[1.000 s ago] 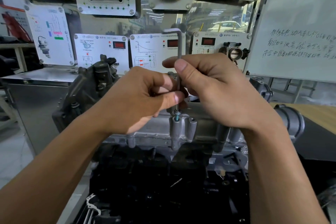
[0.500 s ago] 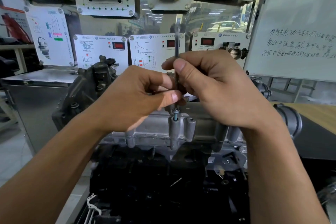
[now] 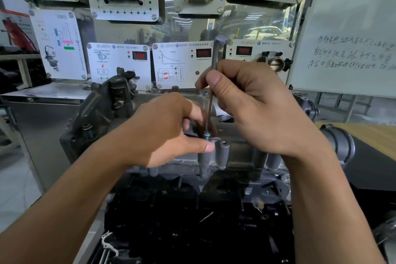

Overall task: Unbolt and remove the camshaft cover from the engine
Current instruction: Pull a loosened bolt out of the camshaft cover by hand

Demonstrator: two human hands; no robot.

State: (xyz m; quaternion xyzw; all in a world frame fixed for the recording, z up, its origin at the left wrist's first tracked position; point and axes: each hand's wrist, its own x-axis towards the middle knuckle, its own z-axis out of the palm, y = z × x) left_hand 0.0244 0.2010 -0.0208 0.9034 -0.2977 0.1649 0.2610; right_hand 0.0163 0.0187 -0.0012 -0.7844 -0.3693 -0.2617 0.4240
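Note:
The grey aluminium camshaft cover point(image 3: 240, 152) sits on top of the engine, with tubular bolt bosses along its near edge. A bolt point(image 3: 207, 135) with a bluish shank stands partly out of one boss. An L-shaped hex key point(image 3: 211, 103) stands upright in the bolt head, its short arm at the top. My right hand point(image 3: 257, 109) pinches the key's shaft between thumb and fingers. My left hand point(image 3: 162, 130) curls round the bolt, thumb tip against the boss just below it and fingers behind. The hands hide the middle of the cover.
The dark engine block point(image 3: 192, 221) fills the space below the cover. A black housing point(image 3: 111, 100) rises at the engine's left end and a ribbed black intake hose point(image 3: 338, 146) lies to the right. Training panels point(image 3: 182, 64) and a whiteboard point(image 3: 347, 34) stand behind.
The key's short arm has turned round between frames. My left thumb has dropped from the key's shaft to the boss. My right hand now grips higher on the shaft.

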